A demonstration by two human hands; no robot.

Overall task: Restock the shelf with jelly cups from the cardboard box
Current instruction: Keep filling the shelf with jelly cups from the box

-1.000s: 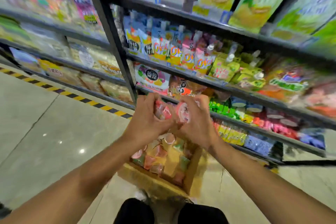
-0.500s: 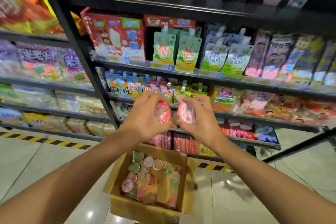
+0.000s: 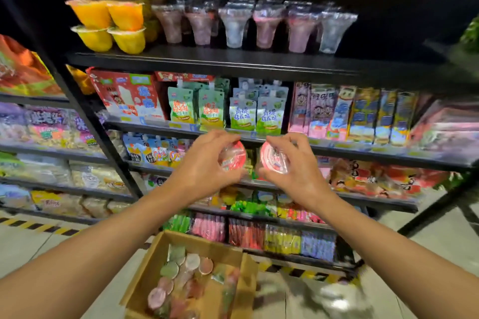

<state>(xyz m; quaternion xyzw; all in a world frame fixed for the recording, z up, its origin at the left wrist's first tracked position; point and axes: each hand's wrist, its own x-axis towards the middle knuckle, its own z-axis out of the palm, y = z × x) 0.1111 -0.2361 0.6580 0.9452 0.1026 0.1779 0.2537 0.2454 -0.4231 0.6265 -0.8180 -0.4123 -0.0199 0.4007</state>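
Observation:
My left hand (image 3: 204, 166) grips a red jelly cup (image 3: 234, 155) with its lid facing me. My right hand (image 3: 293, 166) grips a second red jelly cup (image 3: 272, 156) the same way. Both are raised side by side in front of the middle shelves. Below them on the floor stands the open cardboard box (image 3: 155, 261) with several pink, green and red jelly cups (image 3: 181, 274) inside. On the black top shelf (image 3: 207, 59) stand yellow and orange cups (image 3: 111, 26) at the left and a row of clear tall jelly cups (image 3: 259, 26).
Black shelf uprights (image 3: 85, 122) divide the rack. The middle shelves hold pouch drinks (image 3: 223, 111) and boxed snacks (image 3: 363, 114); lower ones hold jelly sticks (image 3: 259, 235). Yellow-black tape (image 3: 33, 228) marks the tiled floor. A blurred white object (image 3: 334, 298) lies right of the box.
My view has tilted upward, bringing the top shelf with its cups into sight. Both hands have kept their red cups and risen with them; the box now sits lower in view.

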